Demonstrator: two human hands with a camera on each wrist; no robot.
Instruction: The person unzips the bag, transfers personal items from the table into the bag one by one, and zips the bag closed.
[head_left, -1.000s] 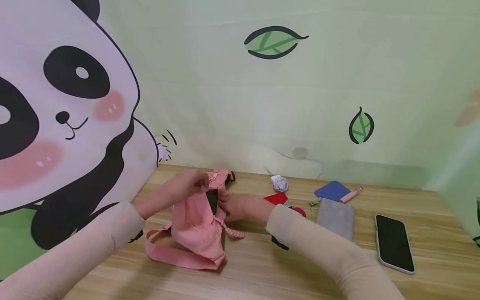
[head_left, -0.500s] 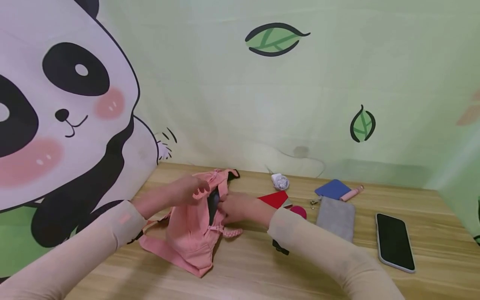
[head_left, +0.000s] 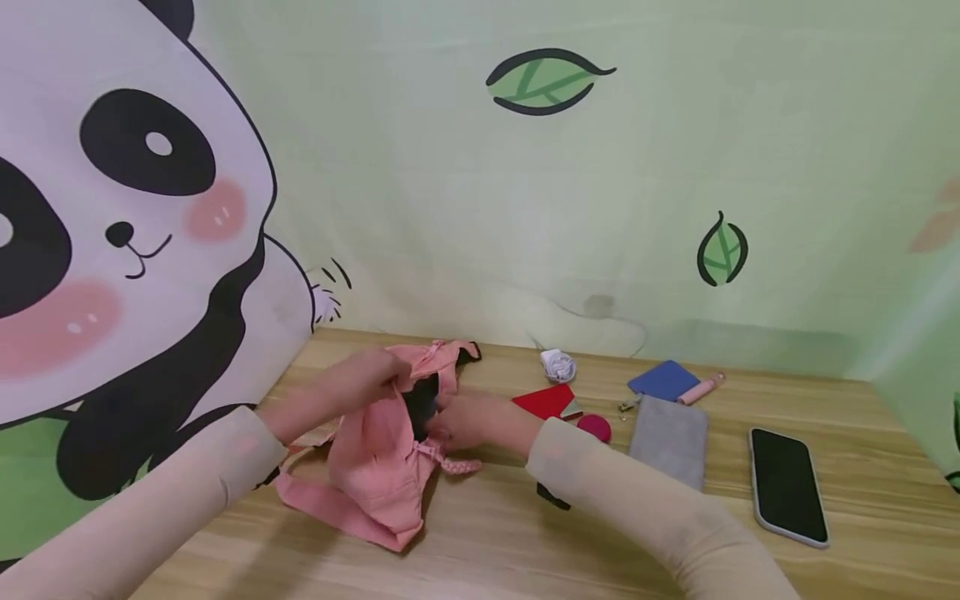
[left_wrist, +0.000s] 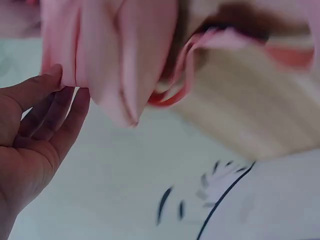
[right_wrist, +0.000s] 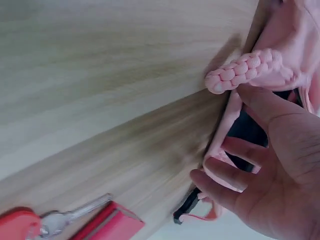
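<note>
A pink sling bag (head_left: pixel 378 479) stands unzipped on the wooden table, its dark lining (head_left: pixel 422 400) showing through the gap. My left hand (head_left: pixel 360 379) pinches the bag's far-left rim; in the left wrist view, the thumb and fingers (left_wrist: pixel 60 117) hold the pink cloth between them. On the other side, my right hand (head_left: pixel 468 421) is at the opening's right edge. Its fingers (right_wrist: pixel 225 172) curl over that edge in the right wrist view, with the thumb close to a braided zipper pull (right_wrist: pixel 245 70). The bag's strap (head_left: pixel 330 508) loops out at the left.
Right of the bag lie a red item (head_left: pixel 543 402), a round magenta piece (head_left: pixel 594 427), a white coiled cable (head_left: pixel 558 365), a grey pouch (head_left: pixel 669 437), a blue flat piece (head_left: pixel 663 381), a pink tube (head_left: pixel 701 389) and a phone (head_left: pixel 787 487). A printed curtain (head_left: pixel 420 208) hangs behind.
The bag has turned and shifted slightly left, and its strap lies lower. Its opening is now wider, showing more of the dark inside. Both hands stay at its rim.
</note>
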